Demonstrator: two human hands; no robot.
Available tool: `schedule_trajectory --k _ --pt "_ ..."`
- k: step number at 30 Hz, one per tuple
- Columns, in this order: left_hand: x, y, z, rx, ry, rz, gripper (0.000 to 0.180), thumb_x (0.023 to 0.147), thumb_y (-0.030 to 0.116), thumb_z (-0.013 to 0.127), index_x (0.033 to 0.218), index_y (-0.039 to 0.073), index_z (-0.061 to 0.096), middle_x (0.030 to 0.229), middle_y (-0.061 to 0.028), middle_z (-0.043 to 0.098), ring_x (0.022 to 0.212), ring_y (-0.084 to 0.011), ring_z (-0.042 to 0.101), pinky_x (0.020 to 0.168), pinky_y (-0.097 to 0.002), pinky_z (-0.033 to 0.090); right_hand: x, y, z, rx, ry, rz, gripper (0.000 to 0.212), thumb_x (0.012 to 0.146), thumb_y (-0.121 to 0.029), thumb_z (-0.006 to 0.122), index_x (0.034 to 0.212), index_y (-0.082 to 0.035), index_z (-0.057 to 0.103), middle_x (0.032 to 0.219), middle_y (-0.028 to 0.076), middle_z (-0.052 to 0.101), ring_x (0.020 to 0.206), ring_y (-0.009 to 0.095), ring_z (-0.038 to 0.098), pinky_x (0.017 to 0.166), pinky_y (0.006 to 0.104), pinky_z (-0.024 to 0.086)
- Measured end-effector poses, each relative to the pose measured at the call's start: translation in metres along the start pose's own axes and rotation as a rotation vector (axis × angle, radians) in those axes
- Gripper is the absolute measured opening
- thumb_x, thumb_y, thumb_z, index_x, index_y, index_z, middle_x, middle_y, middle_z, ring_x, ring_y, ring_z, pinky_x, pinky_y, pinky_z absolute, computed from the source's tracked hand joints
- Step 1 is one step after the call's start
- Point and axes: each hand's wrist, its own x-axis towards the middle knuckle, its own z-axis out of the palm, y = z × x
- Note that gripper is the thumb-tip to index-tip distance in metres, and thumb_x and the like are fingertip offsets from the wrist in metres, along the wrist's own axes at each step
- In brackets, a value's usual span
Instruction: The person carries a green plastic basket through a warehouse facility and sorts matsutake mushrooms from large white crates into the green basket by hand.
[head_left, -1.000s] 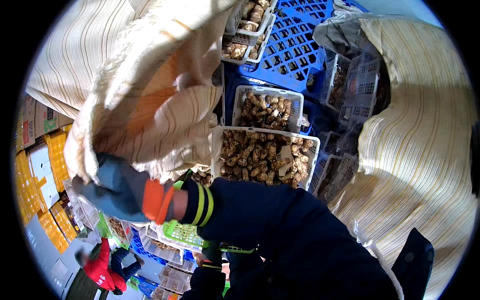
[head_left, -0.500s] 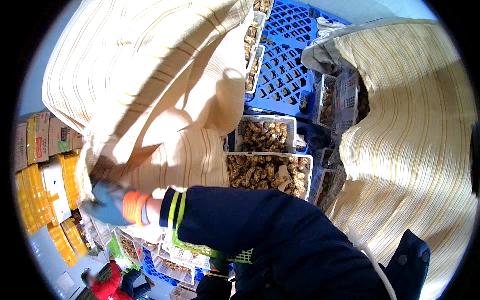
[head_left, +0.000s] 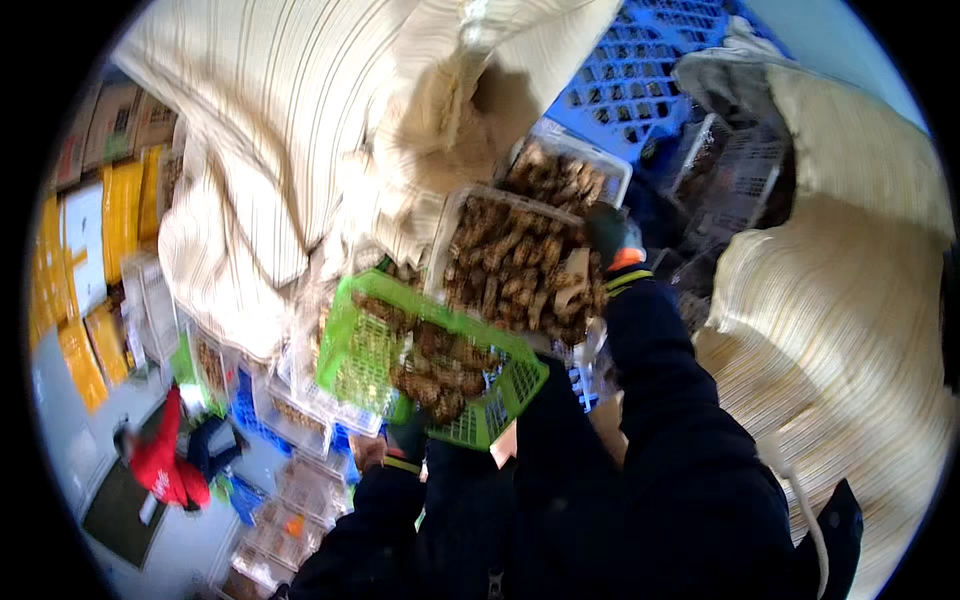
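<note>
Two striped cream cloths take up the most room, the left cloth (head_left: 270, 150) rumpled and gathered into folds, the right cloth (head_left: 850, 300) draped down the far right side. Between them, toward the top, stretches a blue lattice pallet (head_left: 640, 60). A person in a red top (head_left: 175, 465) is well apart, at lower left, near yellow-wrapped boxes (head_left: 122, 225). Just beyond the pallet's near edge is a white plastic crate (head_left: 440, 245), with a smaller-looking white crate (head_left: 622, 180) behind it, touching or nearly so, between it and the pallet. A green plastic basket (head_left: 350, 345) is tilted in front of the near-left corner of the nearer crate, overlapping it in view, close to the wearer's body. Of the hands, both in dark gloves, the left hand (head_left: 408, 435) clasps the basket's near wall, its fingers mostly hidden; the right hand (head_left: 606, 235) is at the right edge of the nearer crate, too blurred to tell whether its fingers are spread or pinching. Brown mushrooms (head_left: 505, 260) fill the nearer crate, and more mushrooms (head_left: 440, 375) are heaped in the basket's middle and right part. Smallest is a tan cardboard scrap (head_left: 573, 280) on the crated mushrooms, near the crate's right edge.
</note>
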Motion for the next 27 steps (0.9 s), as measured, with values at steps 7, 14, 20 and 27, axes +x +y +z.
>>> schedule_trajectory --k 7,14,20,27 --pt "-0.034 -0.033 -0.049 -0.129 0.118 -0.036 0.052 0.079 0.006 0.053 0.127 0.005 0.034 0.118 -0.0089 0.047 0.102 -0.0226 0.050 0.081 -0.0340 0.046 -0.140 0.069 -0.005 0.427 -0.026 1.136 0.009 0.084 -0.015 0.046 0.079 -0.008 0.050 0.070 0.007 0.054 0.062 0.023 0.055 0.054 0.0355 0.043" --pt "-0.030 -0.096 -0.124 -0.191 0.180 -0.023 0.057 0.077 0.007 0.056 0.128 0.005 0.032 0.118 -0.0109 0.047 0.103 -0.0260 0.050 0.084 -0.0390 0.045 -0.153 0.072 0.127 0.495 -0.401 0.980 0.024 0.079 -0.016 0.054 0.099 -0.002 0.050 0.086 0.012 0.057 0.081 0.023 0.056 0.066 0.0350 0.045" --pt "-0.031 -0.153 -0.188 -0.398 0.243 0.055 0.055 0.076 0.007 0.056 0.126 0.003 0.034 0.117 -0.0119 0.048 0.103 -0.0266 0.051 0.084 -0.0392 0.045 -0.160 0.024 0.298 0.123 -0.685 0.761 0.038 0.075 -0.024 0.066 0.100 0.002 0.056 0.078 0.005 0.057 0.065 0.013 0.052 0.058 0.0276 0.043" --pt "-0.056 -0.203 -0.273 -0.596 0.282 0.110 0.052 0.076 0.008 0.055 0.124 0.001 0.035 0.116 -0.0129 0.048 0.103 -0.0273 0.051 0.084 -0.0395 0.045 -0.213 0.014 0.445 0.313 -0.726 1.417 0.034 0.070 -0.039 0.068 0.090 -0.014 0.055 0.072 0.000 0.050 0.065 0.015 0.049 0.060 0.0297 0.039"
